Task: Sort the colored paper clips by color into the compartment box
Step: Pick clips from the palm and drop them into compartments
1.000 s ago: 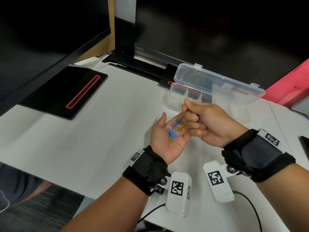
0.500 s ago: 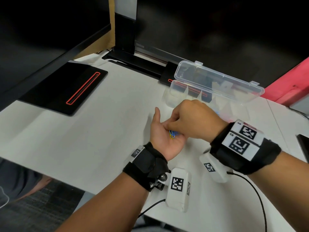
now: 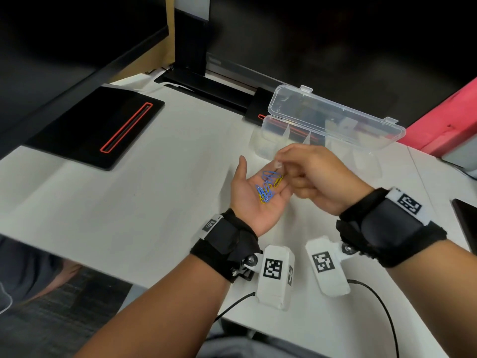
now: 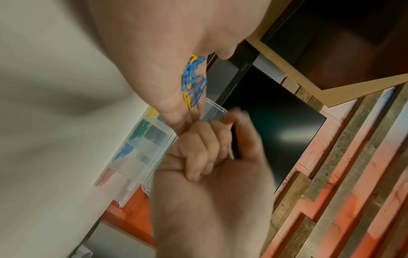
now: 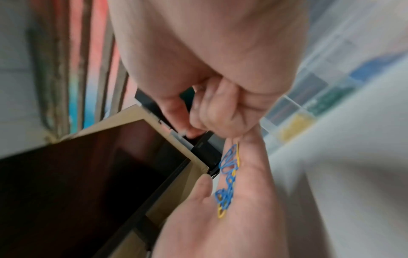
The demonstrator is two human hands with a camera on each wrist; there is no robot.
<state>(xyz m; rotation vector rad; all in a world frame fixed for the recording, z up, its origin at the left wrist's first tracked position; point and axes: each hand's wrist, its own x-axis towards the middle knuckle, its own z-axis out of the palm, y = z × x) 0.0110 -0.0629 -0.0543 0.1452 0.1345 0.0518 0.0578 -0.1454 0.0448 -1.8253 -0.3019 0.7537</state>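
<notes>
Left hand (image 3: 254, 200) flat, cradling clips (image 3: 267, 187) — right hand (image 3: 317, 177) pinches, contents unclear — hiding box (image 3: 268, 140).

white table (image 3: 129, 202), black monitors (image 3: 64, 34) behind, red wall (image 3: 444, 125) right, grey carpet (image 3: 64, 319).

Left palm (image 4: 154, 66) carries blue and yellow paper clips (image 4: 194, 80); right hand (image 4: 212, 150), fingers curled, touches its fingertips beside the compartment box (image 4: 141, 148).
</notes>
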